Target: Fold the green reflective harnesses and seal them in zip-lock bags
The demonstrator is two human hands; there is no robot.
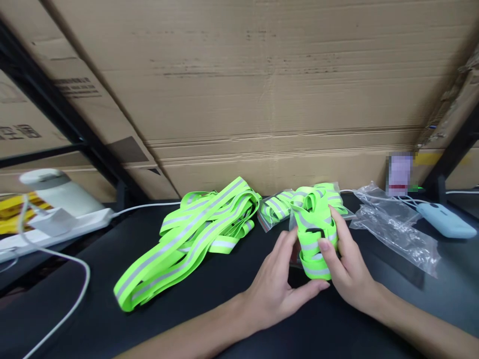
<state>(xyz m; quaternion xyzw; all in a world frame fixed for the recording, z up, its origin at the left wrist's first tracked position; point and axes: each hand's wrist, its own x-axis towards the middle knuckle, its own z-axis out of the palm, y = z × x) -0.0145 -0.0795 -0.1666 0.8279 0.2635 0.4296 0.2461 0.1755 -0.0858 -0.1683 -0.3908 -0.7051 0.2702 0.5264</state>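
Both hands hold a folded bundle of neon-green reflective strap point(313, 244) with grey stripes and a small black buckle on its front. My left hand point(277, 279) is curved round the bundle's left side and bottom, its thumb reaching under the lower end. My right hand point(346, 259) grips the right side, thumb pressed on the front near the buckle. Behind the bundle lie bagged green straps point(279, 207) in clear plastic. To the left of my hands spreads a loose pile of the same reflective strap point(194, 239), looped and overlapping.
Crumpled clear plastic bags point(400, 237) lie at right beside a light-blue power bank point(447, 220). A white bottle point(71, 192) and a power strip point(86, 222) with a white cable are at left. Cardboard point(262, 89) walls the back of the black table point(123, 334).
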